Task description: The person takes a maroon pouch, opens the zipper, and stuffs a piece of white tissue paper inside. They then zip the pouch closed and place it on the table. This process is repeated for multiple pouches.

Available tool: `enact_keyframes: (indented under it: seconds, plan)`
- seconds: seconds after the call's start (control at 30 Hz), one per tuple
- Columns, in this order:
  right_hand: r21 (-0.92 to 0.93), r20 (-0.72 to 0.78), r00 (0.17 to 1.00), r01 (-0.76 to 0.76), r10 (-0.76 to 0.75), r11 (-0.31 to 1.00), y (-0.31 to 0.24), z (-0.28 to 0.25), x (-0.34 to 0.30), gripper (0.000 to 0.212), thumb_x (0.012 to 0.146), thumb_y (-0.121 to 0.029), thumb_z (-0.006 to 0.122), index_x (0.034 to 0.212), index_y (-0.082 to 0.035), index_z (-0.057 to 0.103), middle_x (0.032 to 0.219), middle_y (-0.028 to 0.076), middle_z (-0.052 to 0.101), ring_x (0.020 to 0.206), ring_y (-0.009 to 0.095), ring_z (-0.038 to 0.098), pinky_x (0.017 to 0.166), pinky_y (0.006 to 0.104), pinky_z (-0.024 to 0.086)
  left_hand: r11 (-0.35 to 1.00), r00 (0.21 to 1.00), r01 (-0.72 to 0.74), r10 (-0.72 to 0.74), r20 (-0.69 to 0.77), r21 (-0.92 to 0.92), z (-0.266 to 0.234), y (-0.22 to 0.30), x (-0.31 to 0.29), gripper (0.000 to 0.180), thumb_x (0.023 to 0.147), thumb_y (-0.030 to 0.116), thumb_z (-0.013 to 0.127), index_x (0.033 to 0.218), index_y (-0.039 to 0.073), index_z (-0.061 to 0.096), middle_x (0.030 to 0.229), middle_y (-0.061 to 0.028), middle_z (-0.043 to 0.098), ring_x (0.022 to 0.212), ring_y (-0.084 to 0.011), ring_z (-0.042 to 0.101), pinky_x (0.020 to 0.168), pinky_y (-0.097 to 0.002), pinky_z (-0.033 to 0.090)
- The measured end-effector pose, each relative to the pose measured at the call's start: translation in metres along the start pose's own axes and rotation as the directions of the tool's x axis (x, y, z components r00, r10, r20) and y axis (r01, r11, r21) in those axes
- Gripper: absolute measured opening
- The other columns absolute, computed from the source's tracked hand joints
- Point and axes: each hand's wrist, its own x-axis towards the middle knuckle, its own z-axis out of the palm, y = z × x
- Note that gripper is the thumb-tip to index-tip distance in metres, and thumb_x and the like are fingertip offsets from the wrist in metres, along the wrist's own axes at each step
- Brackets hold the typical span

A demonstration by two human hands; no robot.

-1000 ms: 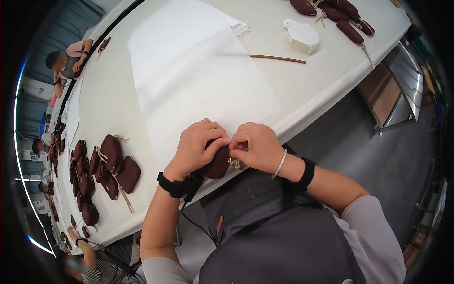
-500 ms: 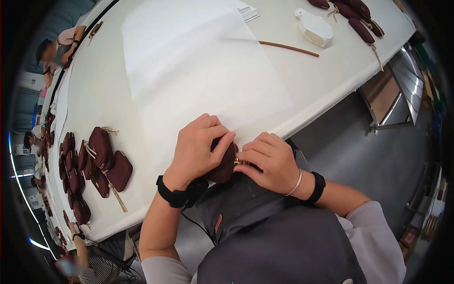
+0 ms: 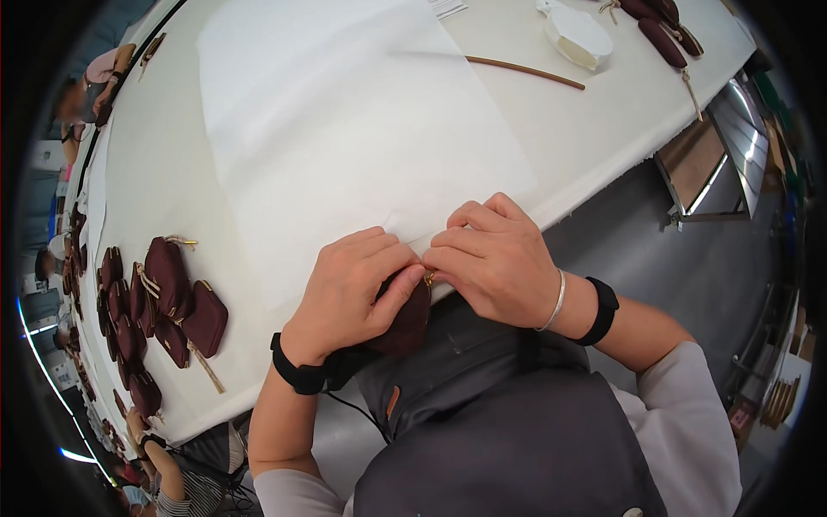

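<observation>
A dark maroon zip pouch [image 3: 405, 326] is held at the table's near edge, just above my lap. My left hand [image 3: 357, 289] is closed round its upper part, thumb pressed on the near side. Tight against it, my right hand [image 3: 491, 258] has its fingers pinched together at the pouch's top edge. A small gold-coloured metal piece [image 3: 429, 277] shows between the two hands. The right fingertips are partly hidden, so the exact part they pinch cannot be made out.
White paper [image 3: 345, 112] covers the table beyond my hands. Several maroon pouches with cords [image 3: 168, 276] lie piled at left, more [image 3: 662, 41] at far right. A brown rod [image 3: 525, 71] and white container [image 3: 579, 36] lie beyond. Co-workers sit along the left side.
My right hand has moved up and inward, its fingers now against the left hand at the pouch's top. The left hand still grips the pouch. The whole view has shifted slightly.
</observation>
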Motion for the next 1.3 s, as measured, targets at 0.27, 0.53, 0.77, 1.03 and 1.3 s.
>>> enact_keyframes:
  seconds: [0.27,0.53,0.77,1.03,1.3]
  plan:
    - [0.154,-0.01,0.99,-0.135,0.138,0.979,-0.002,0.004,-0.01,0.019,0.075,-0.007,0.078,0.093,-0.011,0.071,0.087,0.0,0.063,0.083,0.021,0.058,0.073,0.0344,0.045,0.999,0.978,-0.019,0.008,-0.209,-0.05,-0.002,-0.008,-0.013,0.007,0.085,0.009,0.075,0.09,0.006,0.072,0.092,-0.0074,0.068,0.089,-0.0266,0.061,0.074,-0.0363,0.05]
    - [0.432,0.086,0.978,-0.206,0.188,0.878,-0.005,0.002,0.001,0.024,0.082,-0.018,0.078,0.104,-0.01,0.071,0.095,0.003,0.067,0.092,0.023,0.06,0.081,0.0377,0.045,1.0,0.961,0.023,-0.018,-0.275,0.013,0.005,-0.007,-0.024,0.015,0.083,0.014,0.076,0.095,0.007,0.073,0.101,-0.0097,0.064,0.098,-0.0286,0.057,0.078,-0.0383,0.049]
    - [0.436,0.238,0.944,-0.313,0.228,0.844,-0.007,0.003,0.009,0.024,0.082,-0.021,0.078,0.101,-0.01,0.068,0.095,0.002,0.067,0.092,0.022,0.06,0.084,0.036,0.042,0.981,0.952,0.134,-0.088,-0.295,0.142,-0.008,0.011,-0.039,0.031,0.075,0.019,0.084,0.102,0.008,0.073,0.098,-0.0073,0.061,0.092,-0.0274,0.055,0.076,-0.0377,0.048]
    - [0.405,0.408,0.896,-0.349,0.174,0.845,-0.003,0.003,0.03,0.02,0.083,-0.022,0.078,0.094,-0.011,0.066,0.083,0.002,0.066,0.086,0.023,0.062,0.083,0.0374,0.044,0.962,0.96,0.259,-0.267,-0.085,-0.086,-0.03,0.012,-0.032,0.031,0.073,0.011,0.084,0.103,0.009,0.076,0.098,-0.0072,0.065,0.094,-0.025,0.058,0.079,-0.0355,0.049]
    - [0.336,0.51,0.842,-0.383,0.175,0.861,-0.007,0.004,0.042,0.017,0.083,-0.02,0.076,0.09,-0.01,0.065,0.086,0.006,0.065,0.085,0.027,0.061,0.073,0.0411,0.048,0.964,0.966,0.235,-0.246,-0.08,-0.125,-0.03,0.012,-0.026,0.024,0.072,0.005,0.083,0.093,0.006,0.071,0.098,-0.0071,0.066,0.097,-0.0267,0.061,0.081,-0.0368,0.051]
